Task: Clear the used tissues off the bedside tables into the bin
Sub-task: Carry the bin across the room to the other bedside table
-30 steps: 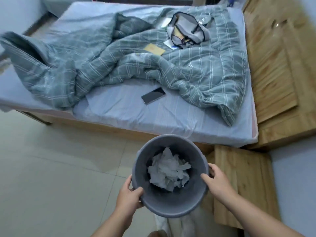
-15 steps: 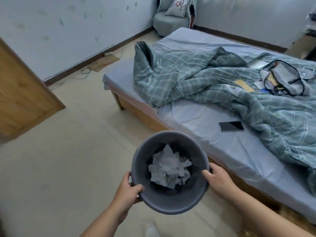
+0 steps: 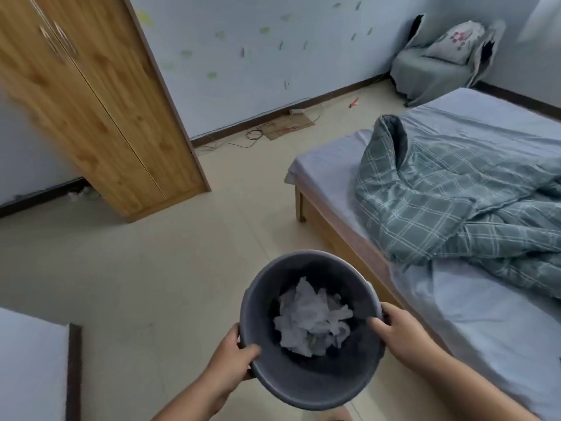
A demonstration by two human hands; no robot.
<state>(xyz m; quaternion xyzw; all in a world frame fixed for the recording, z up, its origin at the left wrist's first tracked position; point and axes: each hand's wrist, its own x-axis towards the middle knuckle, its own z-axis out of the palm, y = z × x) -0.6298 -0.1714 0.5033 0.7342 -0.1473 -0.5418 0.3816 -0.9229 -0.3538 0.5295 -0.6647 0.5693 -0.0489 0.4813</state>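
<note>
Both hands clamped on rim of grey bin (image 3: 306,387), left hand (image 3: 233,357) near side, right hand (image 3: 397,332) far side, crumpled tissues (image 3: 312,326) heaped inside, above the floor (image 3: 151,268) beside bed (image 3: 485,329).

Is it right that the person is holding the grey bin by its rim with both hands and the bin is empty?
Not quite. The head view shows the left hand and right hand holding the grey bin by its rim, but the bin is not empty: a heap of crumpled white tissues lies inside it.
</note>
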